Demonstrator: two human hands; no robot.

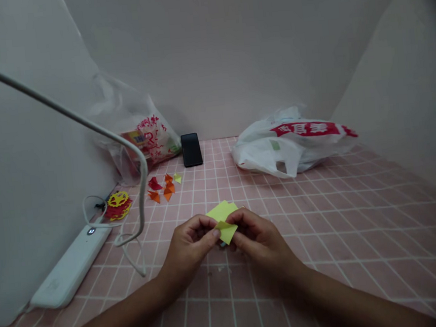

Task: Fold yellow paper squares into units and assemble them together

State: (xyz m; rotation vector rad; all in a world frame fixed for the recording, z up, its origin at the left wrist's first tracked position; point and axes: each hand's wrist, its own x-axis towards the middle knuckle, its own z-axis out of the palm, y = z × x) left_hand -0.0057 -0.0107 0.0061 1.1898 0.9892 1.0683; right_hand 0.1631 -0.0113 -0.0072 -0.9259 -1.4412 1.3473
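Note:
A small piece of folded yellow paper (pixel 227 232) is pinched between both hands at the middle of the view. My left hand (pixel 190 245) grips its left corner with thumb and fingertips. On the other side, my right hand (pixel 260 236) has its fingers closed on the right edge. Just behind the held piece, yellow paper sheets (pixel 220 210) lie on the tiled surface, partly covered by the fingers. Farther back on the left are several small folded paper pieces (pixel 168 188) in red, orange and yellow.
A white power bank-like device (pixel 72 263) with a cable (pixel 144 190) lies at left, near red and yellow cut-outs (pixel 118 205). At the back are a clear plastic bag (pixel 155 138), a black phone (pixel 191 150) and a white plastic bag (pixel 266 149). Walls enclose three sides.

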